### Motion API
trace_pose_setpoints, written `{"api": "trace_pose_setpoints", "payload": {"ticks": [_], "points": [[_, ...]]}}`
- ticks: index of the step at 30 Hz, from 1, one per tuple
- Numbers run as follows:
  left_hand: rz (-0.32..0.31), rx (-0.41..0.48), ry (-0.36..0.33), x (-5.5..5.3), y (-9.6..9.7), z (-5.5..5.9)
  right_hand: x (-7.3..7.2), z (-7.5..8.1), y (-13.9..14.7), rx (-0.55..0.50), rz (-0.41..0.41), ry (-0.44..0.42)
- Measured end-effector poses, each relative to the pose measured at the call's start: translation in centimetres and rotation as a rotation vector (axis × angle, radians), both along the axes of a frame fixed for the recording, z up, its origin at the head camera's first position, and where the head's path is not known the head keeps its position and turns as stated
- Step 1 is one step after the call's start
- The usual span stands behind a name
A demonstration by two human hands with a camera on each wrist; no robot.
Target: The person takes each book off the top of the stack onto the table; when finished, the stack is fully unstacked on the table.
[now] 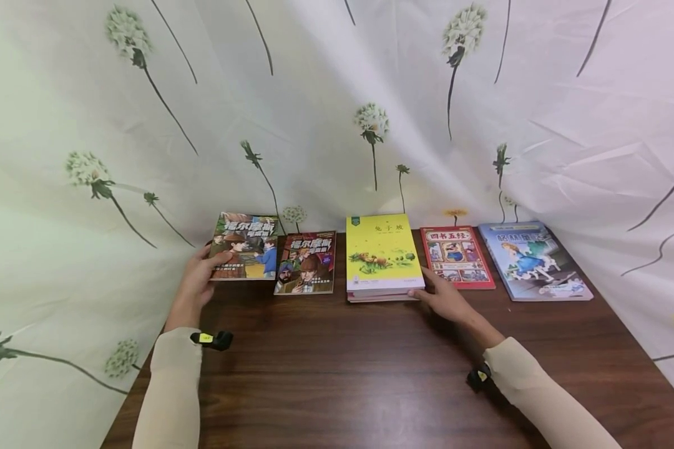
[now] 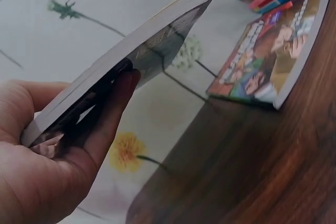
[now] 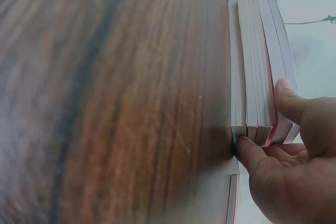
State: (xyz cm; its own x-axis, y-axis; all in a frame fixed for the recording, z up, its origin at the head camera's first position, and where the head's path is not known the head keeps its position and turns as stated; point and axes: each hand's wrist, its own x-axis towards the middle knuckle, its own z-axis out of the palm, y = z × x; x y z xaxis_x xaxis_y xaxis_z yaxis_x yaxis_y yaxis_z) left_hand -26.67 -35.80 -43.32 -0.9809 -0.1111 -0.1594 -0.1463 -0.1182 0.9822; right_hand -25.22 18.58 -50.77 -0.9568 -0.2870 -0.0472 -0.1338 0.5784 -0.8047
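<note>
My left hand point(image 1: 195, 279) grips a thin paperback point(image 1: 247, 249) at its left side. In the left wrist view the paperback point(image 2: 142, 51) is tilted and raised off the table, thumb on one face and fingers on the other. Toward the middle lies a stack of books point(image 1: 384, 255) with a yellow cover on top. My right hand point(image 1: 446, 299) holds this stack at its near right corner. In the right wrist view the thumb lies against the upper books' edges, and a fingertip is low by the bottom book point(image 3: 239, 77).
Beside the held paperback, a second comic-style paperback point(image 1: 306, 263) lies on the brown wooden table point(image 1: 337, 368). Right of the stack are a red book point(image 1: 457, 257) and a larger blue book point(image 1: 533, 262). A white curtain with dandelions point(image 1: 314, 125) hangs along the back and sides.
</note>
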Motion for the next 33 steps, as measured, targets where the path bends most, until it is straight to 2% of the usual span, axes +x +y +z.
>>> {"api": "trace_pose_setpoints", "payload": {"ticks": [4, 12, 19, 22, 28, 33], "points": [[-0.001, -0.082, -0.013, 0.1, -0.6, -0.6, 0.0, 0.1, -0.1, 0.012, 0.008, 0.026], [0.015, -0.178, -0.062, -0.3, -1.6, -2.0, 0.0, 0.2, -0.1, -0.005, 0.002, 0.023], [0.024, -0.374, -0.133, -0.6, -1.8, -3.4, 0.0, 0.0, 0.1, 0.002, 0.01, 0.02], [0.046, -0.447, -0.12, -0.5, -1.7, -4.0, 0.1, 0.1, 0.1, -0.006, 0.011, 0.011], [0.089, -0.667, -0.064, -0.7, -1.4, -4.4, 0.1, 0.3, 0.0, -0.017, 0.008, 0.016], [0.129, -0.916, -0.081, -1.2, -1.6, -5.3, 0.1, 0.0, 0.1, -0.004, 0.008, 0.025]]}}
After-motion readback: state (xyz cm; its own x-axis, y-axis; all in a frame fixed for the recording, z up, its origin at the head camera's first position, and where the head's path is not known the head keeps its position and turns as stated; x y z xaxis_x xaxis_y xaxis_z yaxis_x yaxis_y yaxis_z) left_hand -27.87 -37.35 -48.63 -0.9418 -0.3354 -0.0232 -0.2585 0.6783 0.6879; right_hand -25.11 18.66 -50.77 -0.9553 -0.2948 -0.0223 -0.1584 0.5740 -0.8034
